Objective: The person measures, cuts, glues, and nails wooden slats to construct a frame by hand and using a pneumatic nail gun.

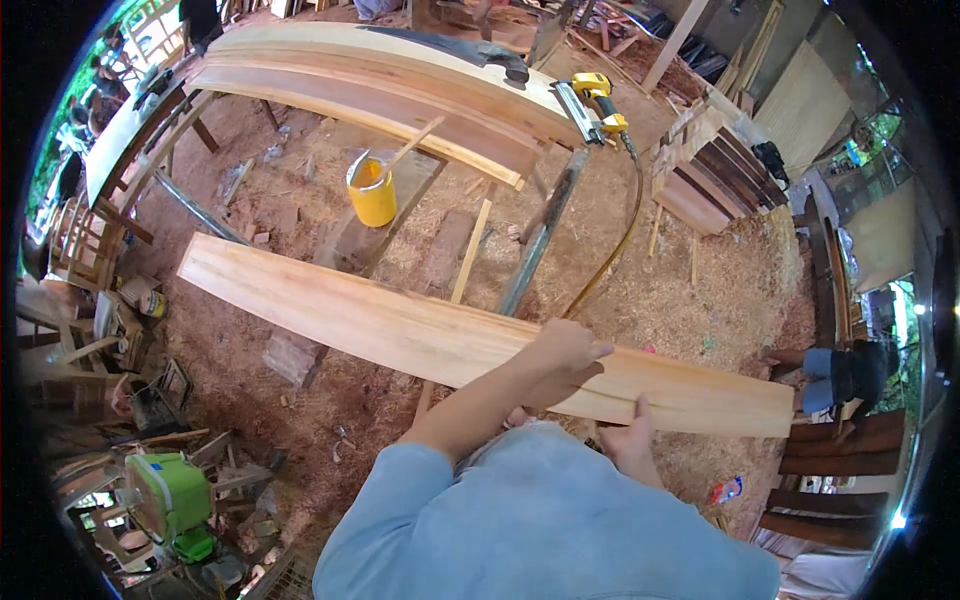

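A long pale wooden plank (360, 310), tapered toward the left, lies crosswise in front of me over pipes and offcuts. My left hand (560, 360) is on or just above it right of centre, fingers curled; whether they hold anything small is hidden. My right hand (630, 440) grips the plank's near edge, thumb on top and fingers underneath.
Beyond stand a yellow bucket (372, 205) with a stick, curved boards (420, 100) and a yellow-black nail gun (590, 105) on a hose. Stacked wood (715, 175) is at right, scrap and a green machine (165, 495) at left. Another person (850, 375) is at far right.
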Tool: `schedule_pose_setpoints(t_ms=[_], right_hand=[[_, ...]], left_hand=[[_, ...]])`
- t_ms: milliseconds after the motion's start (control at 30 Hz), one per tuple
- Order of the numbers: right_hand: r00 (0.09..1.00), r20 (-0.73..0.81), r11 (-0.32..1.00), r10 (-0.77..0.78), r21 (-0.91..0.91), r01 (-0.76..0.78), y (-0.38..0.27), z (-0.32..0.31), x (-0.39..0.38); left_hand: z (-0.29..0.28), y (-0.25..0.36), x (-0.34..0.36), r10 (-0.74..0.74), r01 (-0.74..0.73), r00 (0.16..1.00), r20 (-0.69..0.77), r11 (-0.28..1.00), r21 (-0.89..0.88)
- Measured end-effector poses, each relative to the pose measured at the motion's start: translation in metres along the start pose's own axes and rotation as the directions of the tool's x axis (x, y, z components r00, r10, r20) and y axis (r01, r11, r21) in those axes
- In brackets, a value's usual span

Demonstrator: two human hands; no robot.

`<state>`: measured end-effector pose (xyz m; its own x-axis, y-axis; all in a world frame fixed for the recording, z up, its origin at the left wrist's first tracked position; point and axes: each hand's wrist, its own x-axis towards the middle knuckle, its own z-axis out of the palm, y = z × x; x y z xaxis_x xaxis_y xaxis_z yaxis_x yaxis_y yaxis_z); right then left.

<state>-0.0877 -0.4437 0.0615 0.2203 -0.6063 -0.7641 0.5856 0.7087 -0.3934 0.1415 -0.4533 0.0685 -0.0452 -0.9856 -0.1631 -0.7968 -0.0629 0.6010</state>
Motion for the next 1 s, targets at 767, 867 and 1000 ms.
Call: schedule_pose_setpoints(t_ms=[767,867,1000], right_hand=[[0.856,0.031,0.455,-0.517,-0.837,0.305,-0.251,-0.166,0.039],[0.886,-0.025,0.551,-0.463,-0.791,0.266,-0.268,-0.188,0.047],[0.927,-0.052,0.637,-0.372,-0.74,0.215,-0.275,-0.204,0.078]], left_hand=[[-0.01,-0.136,-0.178,-0.623,0.126,0.254,-0.74,0.779,-0.614],[0.009,-0.166,-0.237,-0.658,0.45,-0.211,-0.723,0.591,-0.669],[0.019,-0.156,-0.256,-0.986,-0.592,-0.118,0.12,-0.027,-0.806]])
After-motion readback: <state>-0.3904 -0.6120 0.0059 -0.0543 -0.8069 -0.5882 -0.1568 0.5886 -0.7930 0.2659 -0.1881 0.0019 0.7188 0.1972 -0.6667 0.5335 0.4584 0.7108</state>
